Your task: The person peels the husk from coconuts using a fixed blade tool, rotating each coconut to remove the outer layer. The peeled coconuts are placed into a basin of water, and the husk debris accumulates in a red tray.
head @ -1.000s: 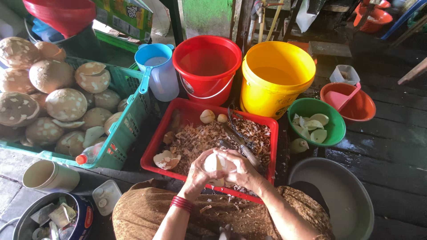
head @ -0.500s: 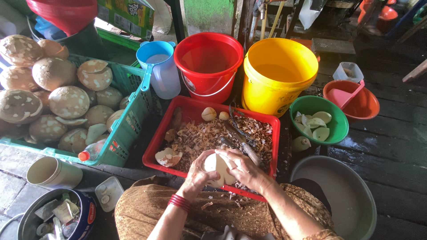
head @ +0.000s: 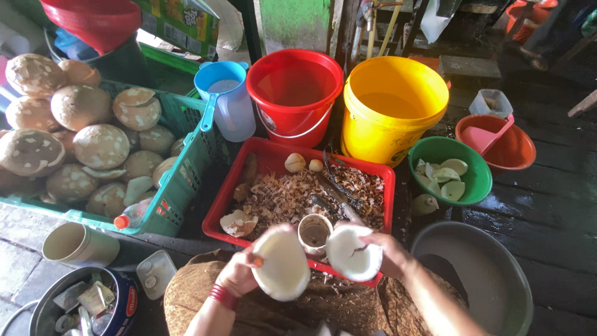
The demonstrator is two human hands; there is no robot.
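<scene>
at lower centre of the frame the left hand grips one white coconut half; the right hand grips the other half; the nut is already split; a green crate of whole coconuts waits at left.

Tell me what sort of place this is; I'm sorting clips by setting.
Probably an informal coconut-processing spot, perhaps a market stall: a crate heaped with coconuts, a red tray of shavings, buckets on wet planks, and split halves in hand.
</scene>
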